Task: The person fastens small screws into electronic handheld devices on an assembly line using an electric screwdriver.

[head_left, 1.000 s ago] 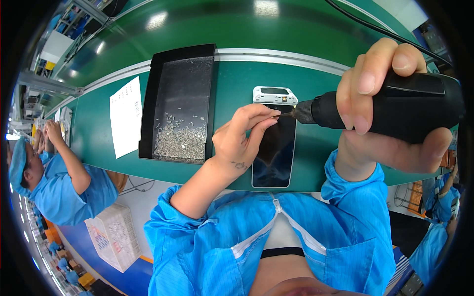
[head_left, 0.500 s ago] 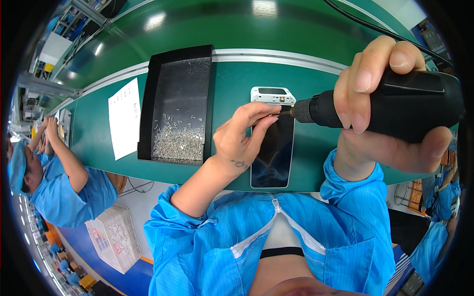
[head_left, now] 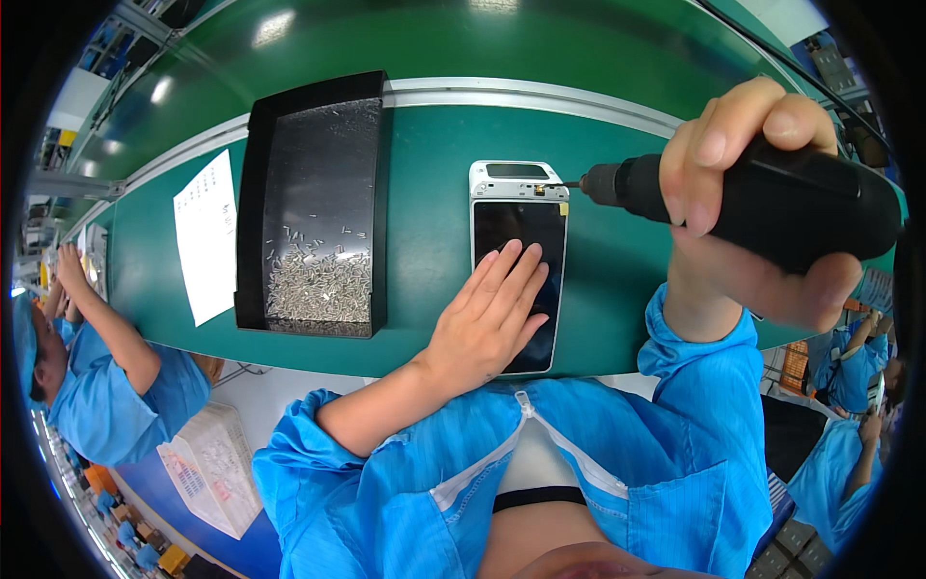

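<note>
My left hand (head_left: 490, 314) lies flat, fingers stretched out, on the dark glossy panel of a white handheld device (head_left: 521, 220). The device's white top end carries a small dark window and a slot with a brass-coloured part. In my right hand (head_left: 738, 169) is a black electric screwdriver (head_left: 801, 205), gripped round its body and held level. Its thin bit points left and reaches the right side of the device's top end; whether it touches a screw is too small to tell.
Left of the device stands a black tray (head_left: 378, 232) with many small silver screws (head_left: 318, 289). A white paper sheet (head_left: 205, 241) lies beyond it on the green table (head_left: 424, 145). A co-worker in blue (head_left: 116, 386) sits at the far left; a white crate (head_left: 214, 468) is below.
My left hand has left the screwdriver's tip, opened from a pinch and come down flat on the device's panel. The screwdriver's bit now sits at the device's top end.
</note>
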